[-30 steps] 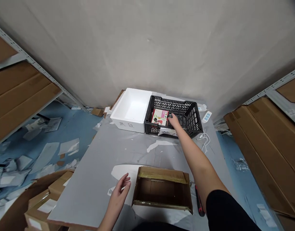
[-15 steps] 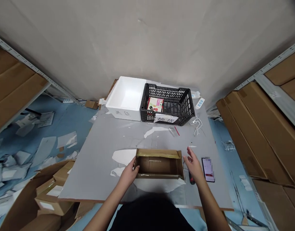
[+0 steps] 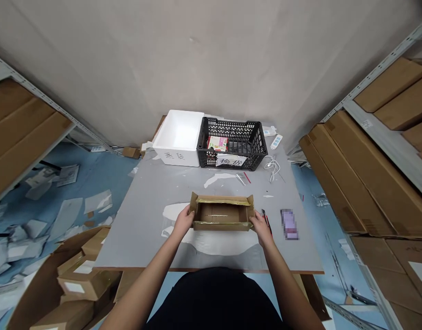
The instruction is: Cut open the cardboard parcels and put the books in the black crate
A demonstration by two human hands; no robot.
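Observation:
A small open cardboard box (image 3: 221, 226) is between my two hands, its inside facing up and showing nothing in it. Yellowish tape runs along its long edges. My left hand (image 3: 183, 222) grips the left end, thumb on the side flap. At the right end, my right hand (image 3: 261, 226) closes round the other flap. Beside my right hand lies a red and black utility knife (image 3: 267, 221), partly covered by the fingers. Farther right rests a phone (image 3: 289, 224) with its screen lit. White paper or plastic scraps (image 3: 217, 243) spread out under and in front of the box.
At the table's back stand a white foam box (image 3: 178, 156) and a black plastic crate (image 3: 257, 160) holding a colourful packet (image 3: 218, 143). A white cable (image 3: 273, 166) lies near a power strip (image 3: 276, 141). A large carton (image 3: 42, 279) with boxes is at left; shelves (image 3: 379, 126) flank both sides.
My right hand, earlier apart and spread, now holds the box's right end. The end flaps now stand outward. The view has shifted somewhat.

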